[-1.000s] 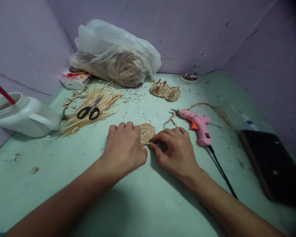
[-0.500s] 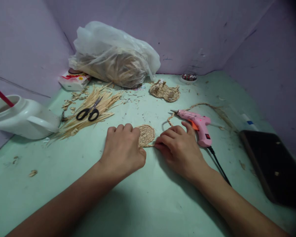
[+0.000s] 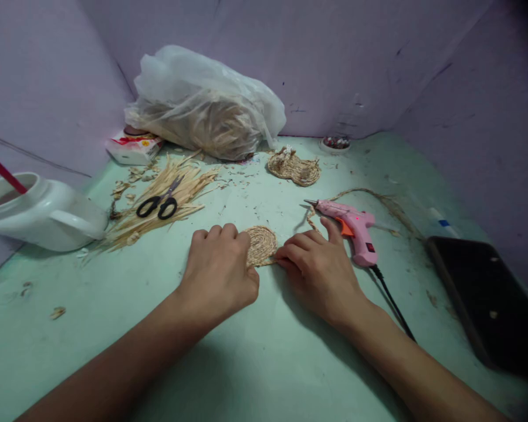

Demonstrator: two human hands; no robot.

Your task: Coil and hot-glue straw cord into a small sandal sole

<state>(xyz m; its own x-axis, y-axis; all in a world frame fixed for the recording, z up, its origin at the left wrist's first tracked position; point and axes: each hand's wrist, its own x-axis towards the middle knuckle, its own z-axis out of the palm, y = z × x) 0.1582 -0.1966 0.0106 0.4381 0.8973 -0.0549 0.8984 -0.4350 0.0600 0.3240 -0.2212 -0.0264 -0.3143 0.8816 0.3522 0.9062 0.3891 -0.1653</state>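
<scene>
A small coiled disc of braided straw (image 3: 262,244) lies flat on the green tabletop (image 3: 255,351). My left hand (image 3: 220,271) rests curled over the disc's left edge, fingers bent and pressing on it. My right hand (image 3: 317,266) lies at the disc's right edge, fingertips pinching the braid where it joins the coil. The loose braided cord (image 3: 369,196) runs from there back behind a pink glue gun (image 3: 349,225), which lies just right of my right hand, nozzle pointing left.
Black scissors (image 3: 158,204) lie on a pile of straw strips (image 3: 158,202) at left. A white jug (image 3: 39,212) stands far left. A plastic bag of straw (image 3: 206,108) and woven straw pieces (image 3: 294,167) sit at the back. A dark tablet (image 3: 488,299) lies right.
My right hand has shifted slightly right and forward along the disc's edge, its fingers now nearer the glue gun. The left hand has stayed on the disc.
</scene>
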